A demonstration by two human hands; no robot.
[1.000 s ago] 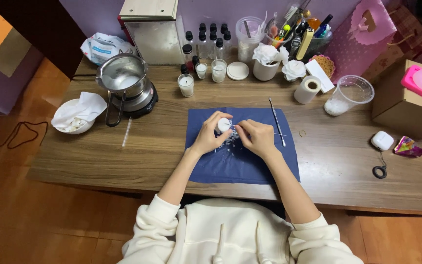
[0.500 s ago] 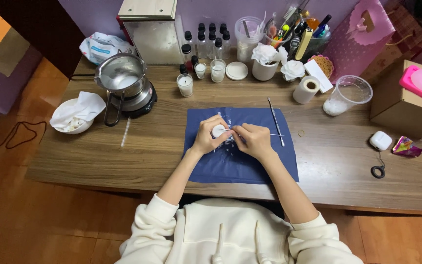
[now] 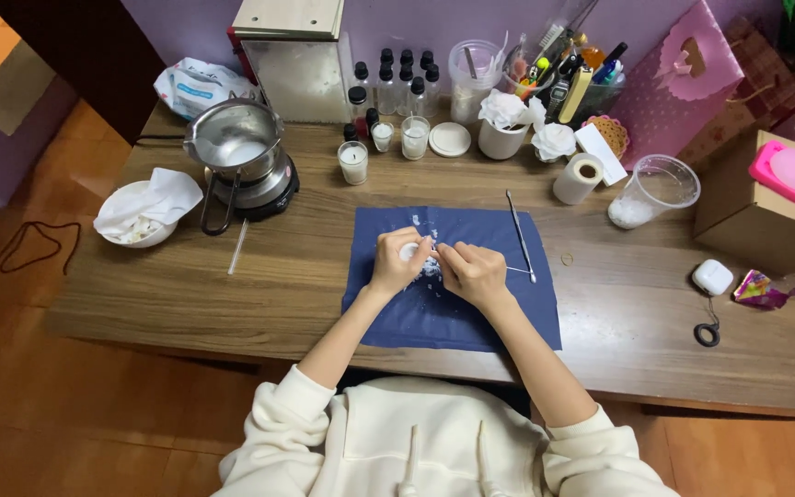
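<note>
Wooden table (image 3: 186,294) carries a blue cloth (image 3: 453,317) at its middle, where the left hand (image 3: 397,262) grips a small white jar (image 3: 409,250). Since a second ago the right hand (image 3: 473,272) has drawn closer to the jar, pinching a thin metal pick (image 3: 519,270), with white flakes (image 3: 430,269) scattered between the hands, so scraping appears underway.

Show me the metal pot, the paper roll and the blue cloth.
metal pot (image 3: 235,138), head view, on its rim.
paper roll (image 3: 579,178), head view, on its side.
blue cloth (image 3: 434,317), head view, on its bare lower part.
</note>
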